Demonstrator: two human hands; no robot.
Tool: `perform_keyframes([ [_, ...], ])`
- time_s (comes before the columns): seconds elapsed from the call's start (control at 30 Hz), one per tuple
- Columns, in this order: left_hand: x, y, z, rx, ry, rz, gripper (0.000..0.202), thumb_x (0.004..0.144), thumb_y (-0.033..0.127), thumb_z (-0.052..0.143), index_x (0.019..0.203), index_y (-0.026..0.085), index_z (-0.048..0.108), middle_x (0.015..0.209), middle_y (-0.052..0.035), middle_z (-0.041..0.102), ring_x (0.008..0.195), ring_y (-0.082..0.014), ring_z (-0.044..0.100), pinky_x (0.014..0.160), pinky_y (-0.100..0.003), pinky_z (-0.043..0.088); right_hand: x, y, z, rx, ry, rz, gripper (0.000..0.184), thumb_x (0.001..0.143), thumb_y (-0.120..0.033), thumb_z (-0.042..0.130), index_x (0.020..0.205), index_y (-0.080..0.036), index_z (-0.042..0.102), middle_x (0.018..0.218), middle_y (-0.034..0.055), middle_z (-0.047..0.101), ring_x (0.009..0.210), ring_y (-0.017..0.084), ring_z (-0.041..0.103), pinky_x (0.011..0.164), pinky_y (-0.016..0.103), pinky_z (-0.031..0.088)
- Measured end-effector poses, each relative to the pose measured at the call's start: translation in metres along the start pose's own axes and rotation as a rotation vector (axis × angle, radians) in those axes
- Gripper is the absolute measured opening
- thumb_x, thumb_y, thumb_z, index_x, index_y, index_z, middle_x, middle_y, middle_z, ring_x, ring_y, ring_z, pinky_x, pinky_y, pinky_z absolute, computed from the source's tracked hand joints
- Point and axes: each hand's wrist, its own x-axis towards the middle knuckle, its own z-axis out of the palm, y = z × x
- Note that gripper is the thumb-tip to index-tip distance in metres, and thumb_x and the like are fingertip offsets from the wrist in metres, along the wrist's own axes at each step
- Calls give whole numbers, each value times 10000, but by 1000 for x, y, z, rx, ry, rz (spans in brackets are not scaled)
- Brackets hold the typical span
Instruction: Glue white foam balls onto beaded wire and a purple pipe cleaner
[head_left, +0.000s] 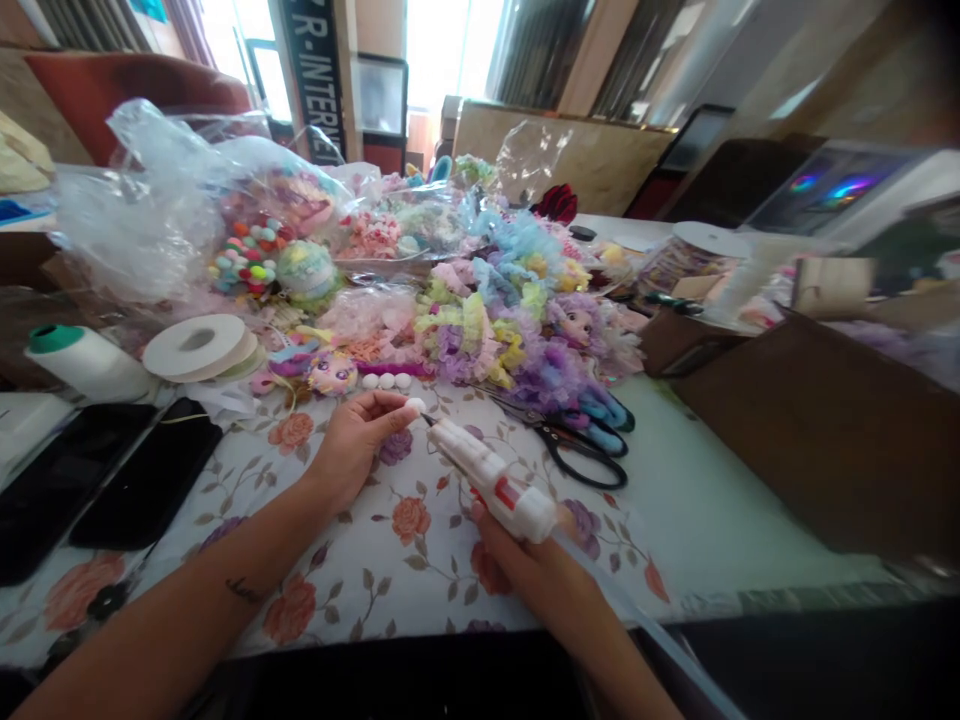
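My left hand (358,435) pinches a small white pom-pom (415,406) between thumb and fingertips above the floral tablecloth (360,560). My right hand (525,565) grips a white glue gun (491,478), tilted so its nozzle tip sits right at the pom-pom. Three more white pom-poms (386,381) lie in a row just beyond my left hand, beside a small doll-face charm (331,373).
Black-handled scissors (566,440) lie right of the glue gun. A heap of pastel ruffled trims (495,320) and plastic bags of ornaments (247,230) fill the back. White ribbon spools (201,347), a thread cone (86,362), dark phones (142,480) at left; brown boxes (817,430) at right.
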Motion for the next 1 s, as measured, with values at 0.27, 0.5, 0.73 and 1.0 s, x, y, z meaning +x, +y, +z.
perform_keyframes([
  [0.27, 6, 4, -1, -121, 128, 15, 313, 511, 232, 904, 749, 158, 714, 771, 3, 707, 686, -85, 631, 627, -163, 498, 5, 23, -107, -247, 502, 19, 277, 735, -466, 681, 767, -191, 700, 484, -18, 582, 428, 148, 505, 451, 274, 413],
  [0.5, 5, 1, -3, -159, 113, -44, 270, 558, 177, 883, 780, 168, 731, 816, 4, 721, 709, -70, 640, 643, -127, 520, 76, 71, -215, -552, 744, 316, 191, 696, -335, 652, 672, -146, 646, 634, 125, 684, 683, 286, 675, 573, 331, 473],
  [0.73, 14, 15, -8, -241, 240, 84, 149, 634, 69, 812, 697, 167, 719, 714, 14, 681, 617, -63, 598, 587, -138, 514, 84, 71, -212, -743, 607, 336, 248, 773, -375, 579, 735, -144, 661, 752, 196, 698, 843, 351, 675, 666, 386, 453],
  [1.0, 20, 16, -15, -260, 287, 117, 192, 599, 131, 860, 729, 157, 721, 745, 16, 696, 636, -51, 605, 584, -131, 501, 37, 12, -147, -1142, 493, 41, 306, 885, -401, 487, 769, -196, 682, 742, 178, 707, 643, 320, 663, 549, 397, 439],
])
